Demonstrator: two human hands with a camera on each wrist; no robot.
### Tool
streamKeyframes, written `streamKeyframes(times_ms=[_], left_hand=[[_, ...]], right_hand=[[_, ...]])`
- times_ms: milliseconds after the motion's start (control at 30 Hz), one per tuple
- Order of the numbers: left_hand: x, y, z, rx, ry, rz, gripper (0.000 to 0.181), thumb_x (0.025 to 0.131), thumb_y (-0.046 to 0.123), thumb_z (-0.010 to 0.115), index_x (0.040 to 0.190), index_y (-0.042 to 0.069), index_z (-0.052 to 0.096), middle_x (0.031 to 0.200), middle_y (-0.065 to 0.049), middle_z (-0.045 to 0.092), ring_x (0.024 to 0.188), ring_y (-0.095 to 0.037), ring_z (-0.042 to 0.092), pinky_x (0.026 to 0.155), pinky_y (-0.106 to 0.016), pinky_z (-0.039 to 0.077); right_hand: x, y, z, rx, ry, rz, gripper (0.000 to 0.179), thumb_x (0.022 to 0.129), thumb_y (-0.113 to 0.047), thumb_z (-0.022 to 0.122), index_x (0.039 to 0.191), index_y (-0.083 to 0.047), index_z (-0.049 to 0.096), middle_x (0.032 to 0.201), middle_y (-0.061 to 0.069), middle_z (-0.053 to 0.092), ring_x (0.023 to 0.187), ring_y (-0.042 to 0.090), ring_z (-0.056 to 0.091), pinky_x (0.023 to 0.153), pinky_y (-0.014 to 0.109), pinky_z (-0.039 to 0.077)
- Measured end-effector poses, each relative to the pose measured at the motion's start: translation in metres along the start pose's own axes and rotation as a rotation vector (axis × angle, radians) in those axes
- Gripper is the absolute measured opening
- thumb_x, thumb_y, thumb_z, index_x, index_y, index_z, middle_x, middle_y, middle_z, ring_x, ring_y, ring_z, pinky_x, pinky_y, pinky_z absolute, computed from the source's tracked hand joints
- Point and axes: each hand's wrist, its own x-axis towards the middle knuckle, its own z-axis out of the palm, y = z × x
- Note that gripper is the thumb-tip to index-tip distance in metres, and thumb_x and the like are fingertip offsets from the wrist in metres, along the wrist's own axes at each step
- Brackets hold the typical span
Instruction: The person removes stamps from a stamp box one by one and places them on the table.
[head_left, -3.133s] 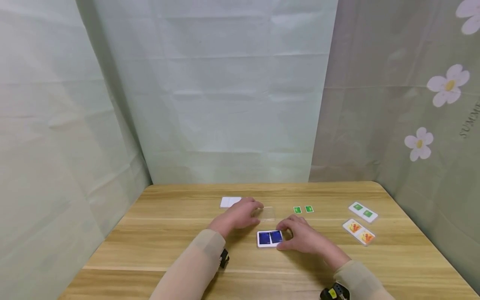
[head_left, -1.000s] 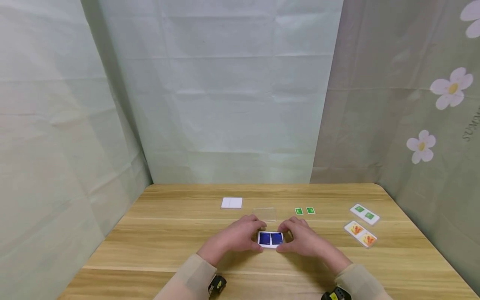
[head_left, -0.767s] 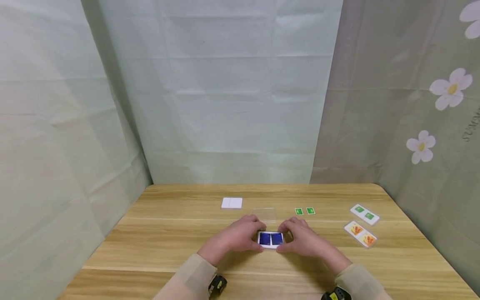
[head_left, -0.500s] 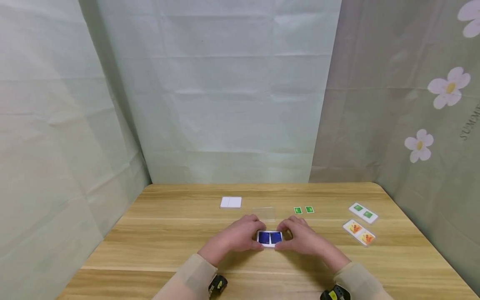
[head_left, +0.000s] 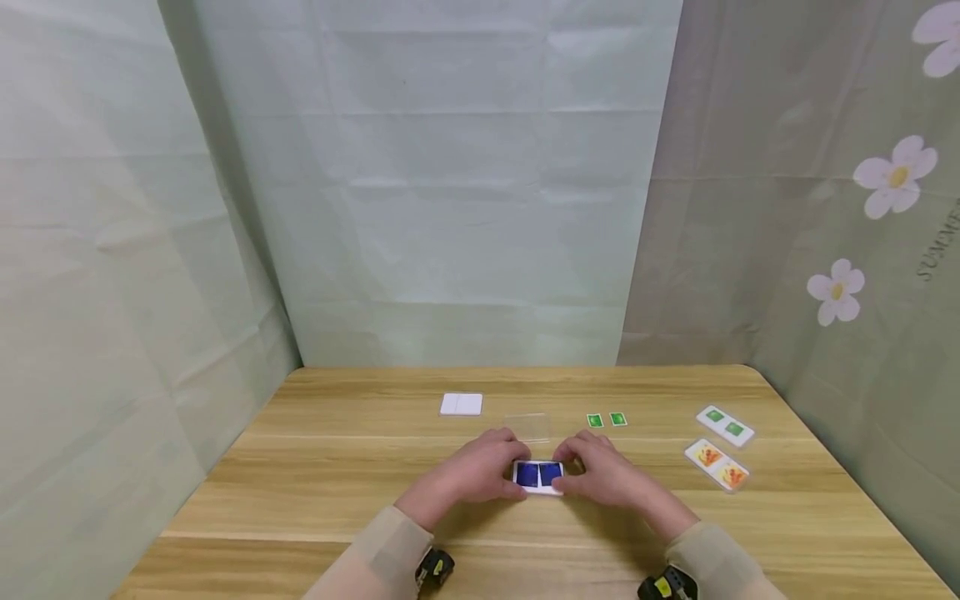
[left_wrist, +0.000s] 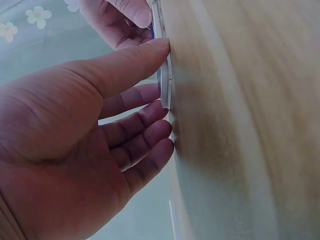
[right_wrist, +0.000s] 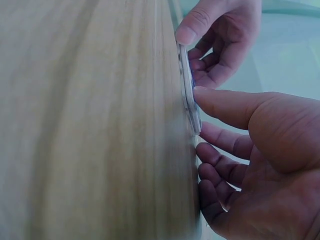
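Both the left hand [head_left: 482,468] and the right hand [head_left: 603,473] pinch opposite ends of a flat white holder with clear plastic edges [head_left: 539,490], bearing two dark-blue squares [head_left: 528,475], on or just above the light wood-grain worktop [head_left: 337,500]. The right thumb overlaps one square's corner; if loose, that square could skew under sideways pressure. Uneven squeezing might tip the holder.

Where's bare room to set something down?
The wooden table is bare left of the white card and between the right hand and orange-patterned card. It's crowded where that hand and the left hand hold the blue-patterned card.
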Motion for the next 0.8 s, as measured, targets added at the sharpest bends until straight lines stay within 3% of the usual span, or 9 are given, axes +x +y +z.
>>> streamKeyframes(times_ms=[433, 800], left_hand=[[0.0017, -0.0018, 0.0014, 0.006, -0.002, 0.000, 0.045, 0.089, 0.028, 0.096, 0.126, 0.009, 0.078, 0.114, 0.003, 0.066, 0.100, -0.009, 0.055, 0.093, -0.028, 0.052], [0.0017, -0.0014, 0.0029, -0.005, -0.012, -0.012, 0.046, 0.089, 0.029, 0.096, 0.126, 0.009, 0.078, 0.115, 0.002, 0.067, 0.100, -0.009, 0.054, 0.092, -0.027, 0.051]], right_hand=[[0.0037, 0.0004, -0.0006, 0.023, 0.008, -0.004, 0.023, 0.092, -0.021, 0.091, 0.107, -0.017, 0.074, 0.109, 0.000, 0.062, 0.105, 0.023, 0.051, 0.093, 0.047, 0.046], [0.0084, 0.0018, -0.0021, 0.102, 0.010, -0.011, 0.015, 0.097, -0.008, 0.084, 0.100, -0.010, 0.069, 0.095, 0.000, 0.063, 0.089, 0.019, 0.056, 0.078, 0.034, 0.048]])
